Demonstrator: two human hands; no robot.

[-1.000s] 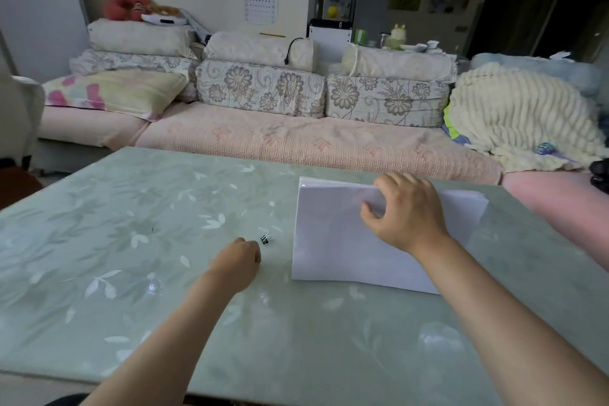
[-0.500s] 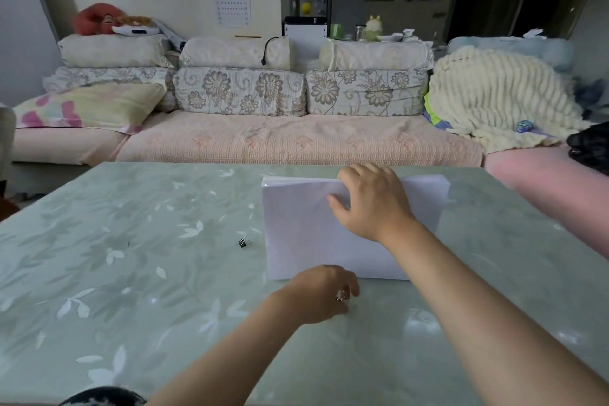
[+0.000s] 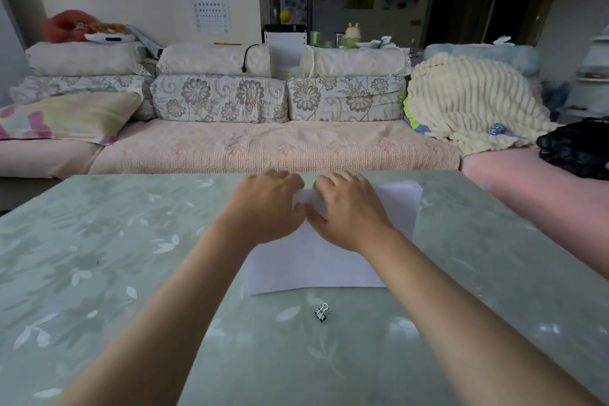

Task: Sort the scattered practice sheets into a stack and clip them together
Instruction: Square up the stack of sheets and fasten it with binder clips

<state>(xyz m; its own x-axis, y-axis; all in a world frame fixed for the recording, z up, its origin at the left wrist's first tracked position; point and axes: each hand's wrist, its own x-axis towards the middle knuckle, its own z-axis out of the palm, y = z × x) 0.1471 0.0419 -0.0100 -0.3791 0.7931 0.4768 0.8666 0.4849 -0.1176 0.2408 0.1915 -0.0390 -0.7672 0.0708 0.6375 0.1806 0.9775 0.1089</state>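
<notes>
A stack of white practice sheets point(image 3: 313, 264) lies on the green glass-topped table point(image 3: 99, 257). Both hands are at the stack's far edge, close together. My left hand point(image 3: 267, 204) is blurred, its fingers curled over that edge and its thumb against the paper. Beside it, my right hand point(image 3: 349, 208) grips the same edge, fingers over the top and thumb on the near face. The strip of paper between the hands looks slightly lifted. A small black binder clip point(image 3: 322, 312) lies loose on the table just in front of the stack's near edge.
A long sofa point(image 3: 263, 148) with floral cushions stands right behind the table's far edge. A cream blanket point(image 3: 471, 102) and a black bundle point(image 3: 576, 148) lie at the right. A pink surface point(image 3: 543, 194) borders the table's right side.
My left hand has moved from the stack's near edge up to its far edge beside my right hand. A binder clip now lies in front of the stack. The view has shifted.
</notes>
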